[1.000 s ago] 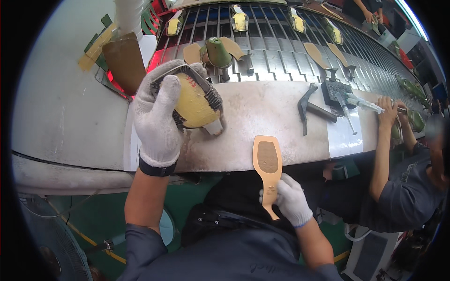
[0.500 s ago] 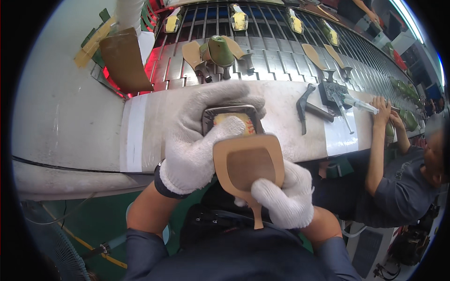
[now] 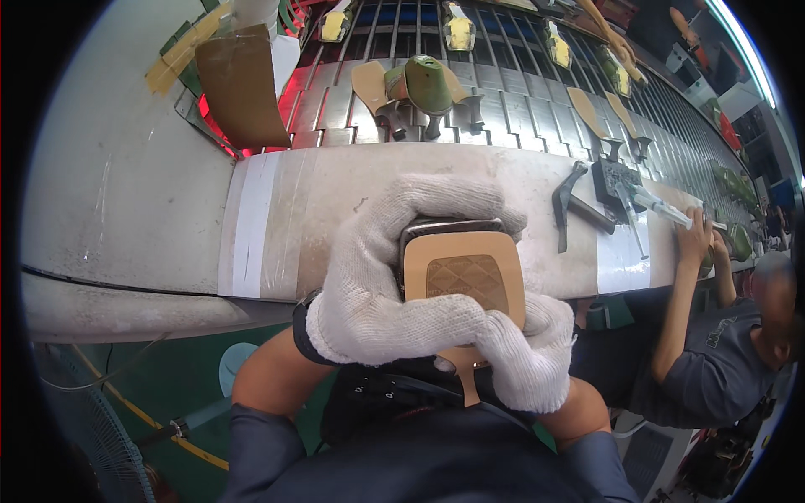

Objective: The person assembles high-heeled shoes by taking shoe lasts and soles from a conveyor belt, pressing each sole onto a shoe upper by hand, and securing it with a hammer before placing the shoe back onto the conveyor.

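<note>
Two pieces to hold as one at mid-frame: tan sole [image 3: 470,267], patterned side up, laid over dark-rimmed shoe [image 3: 449,226], apparently being lined up by hand. Left grip [image 3: 365,281] wrapped around the upper and left sides, thumb across the sole; right grip [image 3: 537,352] curled firmly at the sole's lower right. Calls, most likely, for even edges under steady pressure. In the way: thumbs over the narrow waist, hiding it, and most of the shoe out of sight beneath.

On the table [image 3: 327,193], right of centre: hammer [image 3: 592,212], dark block [image 3: 614,183], syringes [image 3: 661,203]. Upper middle, at the slatted conveyor [image 3: 516,117]: green shoe [image 3: 428,85], heeled soles [image 3: 366,84]. Toward the right edge: co-worker's hands [image 3: 694,239].
</note>
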Demonstrator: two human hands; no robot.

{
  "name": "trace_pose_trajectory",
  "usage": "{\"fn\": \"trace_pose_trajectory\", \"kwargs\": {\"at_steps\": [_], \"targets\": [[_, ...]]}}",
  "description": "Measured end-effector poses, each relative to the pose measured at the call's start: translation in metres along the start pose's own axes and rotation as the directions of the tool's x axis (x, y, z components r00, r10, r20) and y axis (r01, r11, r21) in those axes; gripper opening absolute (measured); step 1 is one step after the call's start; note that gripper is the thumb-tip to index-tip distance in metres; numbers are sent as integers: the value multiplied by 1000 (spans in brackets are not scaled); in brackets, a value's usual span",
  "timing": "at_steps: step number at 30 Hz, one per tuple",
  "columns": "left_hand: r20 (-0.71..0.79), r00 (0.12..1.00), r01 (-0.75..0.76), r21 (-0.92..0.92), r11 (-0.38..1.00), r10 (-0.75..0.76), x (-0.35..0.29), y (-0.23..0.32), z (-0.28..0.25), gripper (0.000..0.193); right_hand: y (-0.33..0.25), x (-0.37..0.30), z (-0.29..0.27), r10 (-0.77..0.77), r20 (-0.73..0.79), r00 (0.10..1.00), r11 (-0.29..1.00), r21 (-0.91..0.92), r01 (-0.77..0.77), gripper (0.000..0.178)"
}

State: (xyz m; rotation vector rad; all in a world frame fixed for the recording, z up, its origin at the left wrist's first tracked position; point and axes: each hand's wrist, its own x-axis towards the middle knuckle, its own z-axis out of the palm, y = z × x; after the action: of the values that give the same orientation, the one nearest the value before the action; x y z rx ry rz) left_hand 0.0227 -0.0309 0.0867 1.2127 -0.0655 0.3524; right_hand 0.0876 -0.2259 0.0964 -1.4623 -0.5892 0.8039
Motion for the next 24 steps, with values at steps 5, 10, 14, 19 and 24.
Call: {"fn": "trace_pose_trajectory", "kwargs": {"at_steps": [5,10,14,19,24], "targets": [[31,999,-31,5,1000,31,-1,-3,-3,84,2,1,-2,39,13,999,997,-64,-38,30],[88,989,-128,52,990,123,3,-9,-7,77,0,1,1,0,-15,1000,999,-32,0,29],[43,994,-93,-62,994,96,4,-7,-3,71,-5,-1,4,101,-48,994,990,103,-95,29],[5,1000,-10,71,997,10,-2,9,-1,68,-4,-3,8,109,-45,993,989,104,-104,29],[-71,998,16,172,985,-4,-4,29,6,46,-9,-2,6,67,-6,998,996,-54,-68,28]]}}
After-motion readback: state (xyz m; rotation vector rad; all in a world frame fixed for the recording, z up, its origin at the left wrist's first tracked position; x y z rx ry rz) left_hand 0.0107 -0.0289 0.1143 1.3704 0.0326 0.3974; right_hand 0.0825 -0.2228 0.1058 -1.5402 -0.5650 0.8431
